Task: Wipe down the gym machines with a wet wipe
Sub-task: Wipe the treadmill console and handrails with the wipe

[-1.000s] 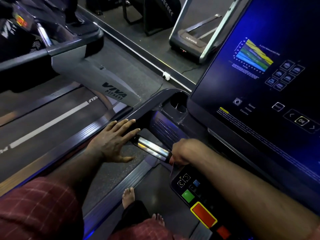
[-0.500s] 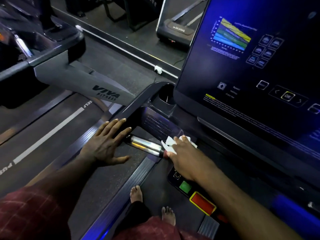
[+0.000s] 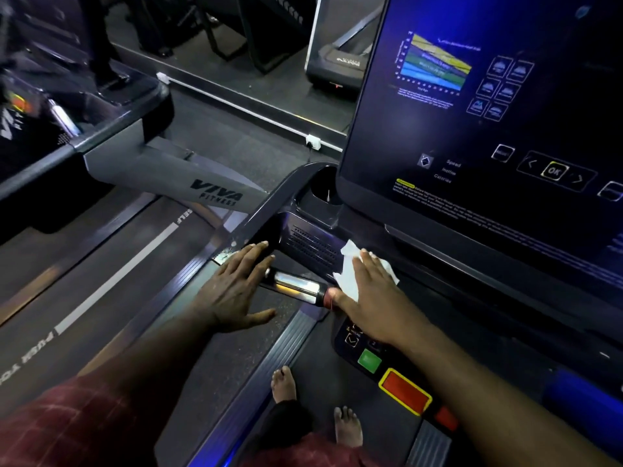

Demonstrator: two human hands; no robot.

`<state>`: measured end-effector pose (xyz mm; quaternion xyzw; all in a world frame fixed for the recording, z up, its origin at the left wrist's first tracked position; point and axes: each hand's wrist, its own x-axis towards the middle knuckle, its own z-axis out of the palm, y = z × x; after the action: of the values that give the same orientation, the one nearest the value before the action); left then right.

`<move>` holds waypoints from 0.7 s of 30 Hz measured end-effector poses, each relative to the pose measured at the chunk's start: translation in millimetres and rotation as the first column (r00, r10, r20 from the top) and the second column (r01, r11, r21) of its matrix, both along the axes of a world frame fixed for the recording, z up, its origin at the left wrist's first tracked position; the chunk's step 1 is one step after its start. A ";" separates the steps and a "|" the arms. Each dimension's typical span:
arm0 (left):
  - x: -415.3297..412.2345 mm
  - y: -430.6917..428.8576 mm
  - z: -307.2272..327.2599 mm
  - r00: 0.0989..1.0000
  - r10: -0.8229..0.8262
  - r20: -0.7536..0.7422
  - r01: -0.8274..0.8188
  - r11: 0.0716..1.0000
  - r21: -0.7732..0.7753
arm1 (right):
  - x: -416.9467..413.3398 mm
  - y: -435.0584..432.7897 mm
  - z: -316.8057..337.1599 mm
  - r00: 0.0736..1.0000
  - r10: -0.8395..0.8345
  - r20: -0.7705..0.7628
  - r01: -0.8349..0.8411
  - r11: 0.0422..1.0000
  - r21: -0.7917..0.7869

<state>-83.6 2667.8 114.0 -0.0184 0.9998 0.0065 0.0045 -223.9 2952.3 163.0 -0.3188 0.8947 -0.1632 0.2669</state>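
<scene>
Right hand (image 3: 374, 294) slid forward, flat on wipe (image 3: 347, 264)

I see a thin white wipe (image 3: 349, 276), soft and crumpled like paper. The bar (image 3: 295, 285) is polished metal, mirror-bright. The console (image 3: 303, 230) looks like smooth dark plastic with a dull sheen, and the screen (image 3: 505, 129) is glossy. The belt (image 3: 242, 358) is matt and grainy, the rail (image 3: 286, 342) ribbed.
</scene>
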 end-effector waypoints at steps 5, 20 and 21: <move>5.0 -30.9 11.2 0.991 0.133 -0.020 -0.134 0.991 -0.030 | 0.1 11.7 3.0 0.999 0.051 0.011 -0.050 0.995 -0.087; -1.0 -52.6 3.1 0.968 0.250 0.020 -0.249 0.950 0.186 | 29.2 -26.8 18.5 0.908 0.342 -0.243 -0.337 0.939 0.065; -0.8 -53.3 2.4 0.965 0.260 0.022 -0.259 0.947 0.188 | 29.7 -29.6 14.7 0.907 0.345 -0.241 -0.341 0.938 0.057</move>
<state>-84.4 2614.5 116.4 -0.1491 0.9835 0.1021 0.0039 -194.2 2922.7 177.7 -0.4870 0.8521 -0.0667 0.1798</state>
